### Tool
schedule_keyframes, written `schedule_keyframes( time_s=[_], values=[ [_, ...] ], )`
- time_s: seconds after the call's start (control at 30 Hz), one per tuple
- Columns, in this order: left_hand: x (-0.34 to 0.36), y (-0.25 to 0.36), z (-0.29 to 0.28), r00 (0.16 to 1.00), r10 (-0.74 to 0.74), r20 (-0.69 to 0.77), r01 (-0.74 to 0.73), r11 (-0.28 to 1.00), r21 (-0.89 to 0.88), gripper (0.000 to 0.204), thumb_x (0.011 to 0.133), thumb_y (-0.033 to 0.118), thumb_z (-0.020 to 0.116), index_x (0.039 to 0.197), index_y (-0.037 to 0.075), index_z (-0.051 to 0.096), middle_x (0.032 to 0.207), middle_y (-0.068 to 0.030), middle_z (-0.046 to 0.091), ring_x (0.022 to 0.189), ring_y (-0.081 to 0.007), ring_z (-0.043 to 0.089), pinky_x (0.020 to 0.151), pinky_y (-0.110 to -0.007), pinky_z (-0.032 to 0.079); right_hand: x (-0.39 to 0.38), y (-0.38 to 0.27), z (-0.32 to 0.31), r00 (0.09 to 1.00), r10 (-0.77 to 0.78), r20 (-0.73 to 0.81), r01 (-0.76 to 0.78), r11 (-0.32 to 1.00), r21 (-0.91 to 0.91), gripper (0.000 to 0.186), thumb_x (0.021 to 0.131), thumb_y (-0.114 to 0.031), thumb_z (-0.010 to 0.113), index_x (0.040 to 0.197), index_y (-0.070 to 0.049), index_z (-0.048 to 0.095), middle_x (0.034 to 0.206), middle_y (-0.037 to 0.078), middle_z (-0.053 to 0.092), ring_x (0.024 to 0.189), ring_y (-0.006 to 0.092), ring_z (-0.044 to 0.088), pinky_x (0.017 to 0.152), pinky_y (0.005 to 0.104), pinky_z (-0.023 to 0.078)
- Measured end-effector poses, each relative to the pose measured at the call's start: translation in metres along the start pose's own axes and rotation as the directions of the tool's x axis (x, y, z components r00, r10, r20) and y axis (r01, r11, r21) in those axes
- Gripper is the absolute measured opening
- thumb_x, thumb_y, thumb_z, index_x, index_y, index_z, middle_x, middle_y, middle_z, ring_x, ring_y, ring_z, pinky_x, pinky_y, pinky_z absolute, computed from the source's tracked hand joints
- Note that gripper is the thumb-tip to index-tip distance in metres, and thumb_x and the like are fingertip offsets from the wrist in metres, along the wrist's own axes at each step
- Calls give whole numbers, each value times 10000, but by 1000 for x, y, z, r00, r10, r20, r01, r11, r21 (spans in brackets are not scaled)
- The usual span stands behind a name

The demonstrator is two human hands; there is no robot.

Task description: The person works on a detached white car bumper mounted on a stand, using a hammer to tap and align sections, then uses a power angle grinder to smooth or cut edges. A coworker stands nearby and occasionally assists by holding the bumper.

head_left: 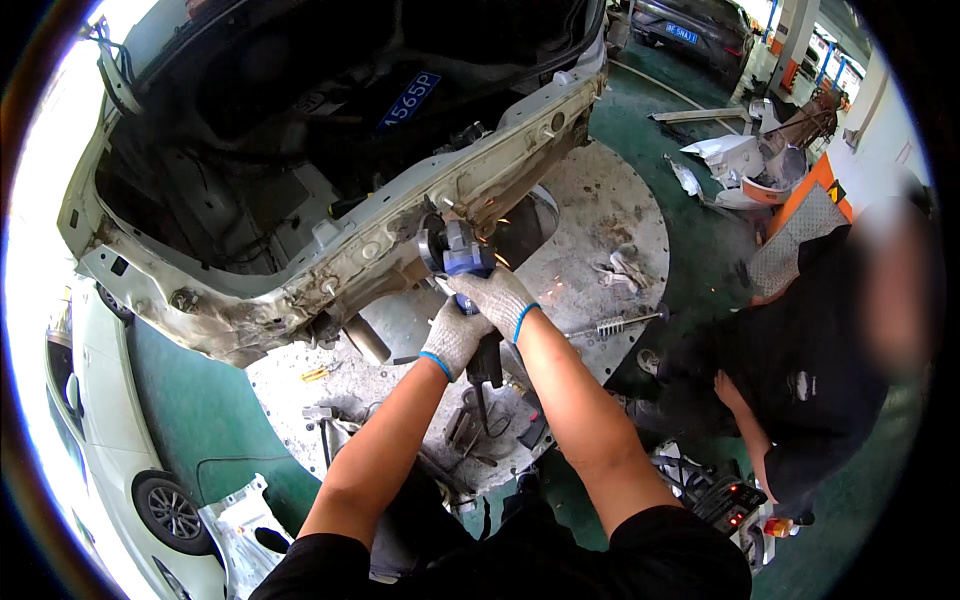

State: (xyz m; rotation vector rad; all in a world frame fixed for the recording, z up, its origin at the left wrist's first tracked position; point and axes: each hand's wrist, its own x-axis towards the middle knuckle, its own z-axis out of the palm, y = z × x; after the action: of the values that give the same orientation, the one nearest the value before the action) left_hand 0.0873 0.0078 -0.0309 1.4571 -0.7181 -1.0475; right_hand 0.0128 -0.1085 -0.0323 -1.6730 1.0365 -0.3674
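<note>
Both my gloved hands are wrapped round a blue angle grinder (463,250) with a dark rear body. My right hand (500,294) grips it near the head, while my left hand (457,335) sits lower and to the left on it. The disc side of the grinder meets the rear panel (400,225) of a light-coloured car body, and orange sparks fly beside it. Above the panel lies the open trunk (250,190), bare and dark inside, with a blue plate in it. The exact contact point is partly hidden by the grinder.
A round metal platform (610,220) lies under the car's rear, with gloves (622,270), a slide hammer (615,327) and metal clamps on it. A person in black (820,350) stands at right beside a machine (728,502). Scrap body parts (730,157) lie farther back; a white car (110,420) stands left.
</note>
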Motion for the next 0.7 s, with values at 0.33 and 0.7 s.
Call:
schedule_keyframes(
  time_s=[0.33,0.7],
  values=[
    [-3,20,-38,991,128,49,-136,960,245,722,779,207,903,1360,-6,531,1216,-115,691,1082,-183,651,967,-364,540,-34,-41,20,967,-179,-178,226,931,288,689,756,-528,804,1188,-3,693,1102,248,742,1065,392,716,931,444,545],
    [-4,41,-55,991,71,114,-103,946,307,724,781,241,894,1351,-41,549,1218,-108,696,1087,-166,633,990,-348,508,-24,-45,39,982,-98,-163,151,921,358,599,800,-330,828,1270,-16,629,1165,180,711,1047,278,688,933,404,538]
  ],
)
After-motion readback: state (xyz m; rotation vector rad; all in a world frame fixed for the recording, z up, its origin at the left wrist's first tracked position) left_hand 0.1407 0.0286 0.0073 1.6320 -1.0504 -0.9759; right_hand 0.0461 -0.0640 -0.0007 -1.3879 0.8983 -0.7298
